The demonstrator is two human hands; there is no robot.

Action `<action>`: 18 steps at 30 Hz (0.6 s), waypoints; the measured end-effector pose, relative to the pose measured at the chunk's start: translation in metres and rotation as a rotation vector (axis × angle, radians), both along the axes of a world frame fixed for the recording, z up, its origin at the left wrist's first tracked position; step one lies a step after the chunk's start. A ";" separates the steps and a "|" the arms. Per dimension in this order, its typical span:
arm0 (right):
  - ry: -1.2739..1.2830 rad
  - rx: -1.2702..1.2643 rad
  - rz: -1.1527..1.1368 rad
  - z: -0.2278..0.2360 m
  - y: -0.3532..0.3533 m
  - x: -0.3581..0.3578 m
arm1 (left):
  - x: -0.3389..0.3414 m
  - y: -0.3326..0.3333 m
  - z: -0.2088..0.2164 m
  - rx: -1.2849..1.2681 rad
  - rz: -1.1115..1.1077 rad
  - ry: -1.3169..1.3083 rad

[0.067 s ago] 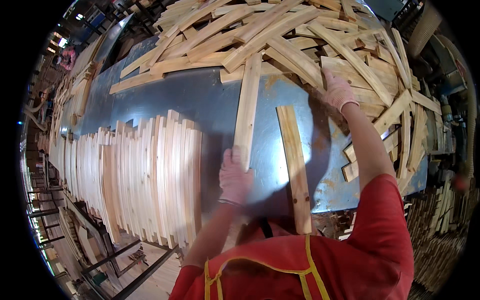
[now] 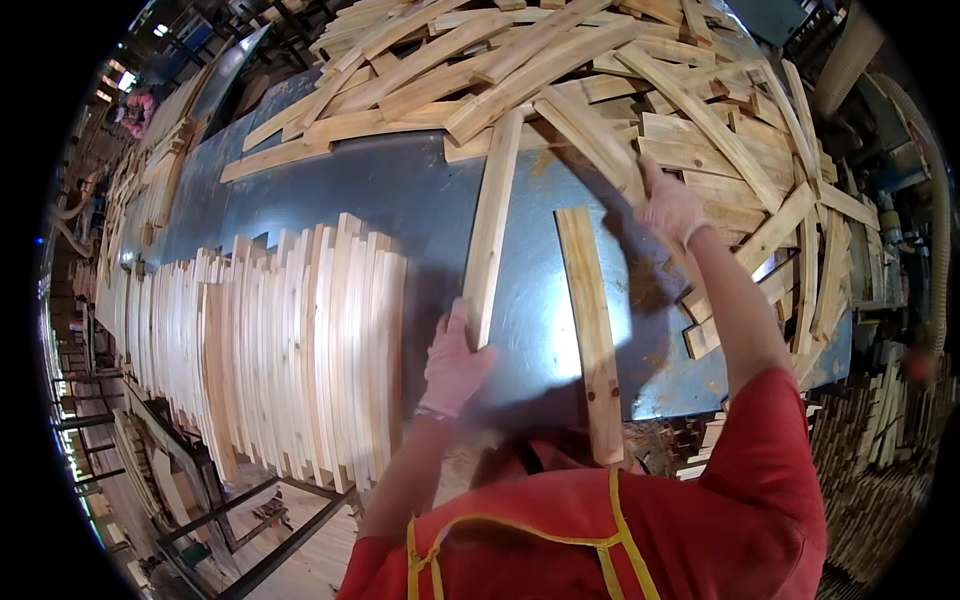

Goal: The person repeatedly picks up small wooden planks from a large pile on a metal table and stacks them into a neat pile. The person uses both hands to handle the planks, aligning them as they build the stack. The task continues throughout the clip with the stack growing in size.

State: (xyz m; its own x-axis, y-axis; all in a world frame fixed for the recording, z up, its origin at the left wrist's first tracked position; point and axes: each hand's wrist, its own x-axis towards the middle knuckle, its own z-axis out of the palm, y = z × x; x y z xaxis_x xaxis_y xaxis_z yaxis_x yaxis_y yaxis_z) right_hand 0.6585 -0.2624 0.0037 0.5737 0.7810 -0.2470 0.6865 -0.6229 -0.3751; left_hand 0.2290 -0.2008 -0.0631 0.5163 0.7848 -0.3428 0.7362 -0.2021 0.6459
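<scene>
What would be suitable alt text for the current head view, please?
A gloved left hand holds the near end of a narrow board on a metal table, while the gloved right hand grasps a slanting board beside a jumbled heap of boards. A tidy row of boards lies to the left.

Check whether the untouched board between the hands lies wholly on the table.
Only partly: the board juts past the near edge of the table.

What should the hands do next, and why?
Perhaps the right hand should draw the slanting board toward the body: that hand is on it, its far end lies by the messy pile, and the left hand holds another board.
</scene>
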 end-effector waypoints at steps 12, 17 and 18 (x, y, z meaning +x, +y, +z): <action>0.652 0.060 0.238 -0.070 -0.021 -0.373 | -0.185 -0.113 0.045 0.276 -0.129 0.200; 0.519 0.094 0.291 -0.045 -0.015 -0.387 | -0.200 -0.109 0.045 0.524 -0.180 0.312; 0.452 0.179 0.270 -0.043 -0.027 -0.373 | -0.204 -0.111 0.045 0.552 -0.196 0.293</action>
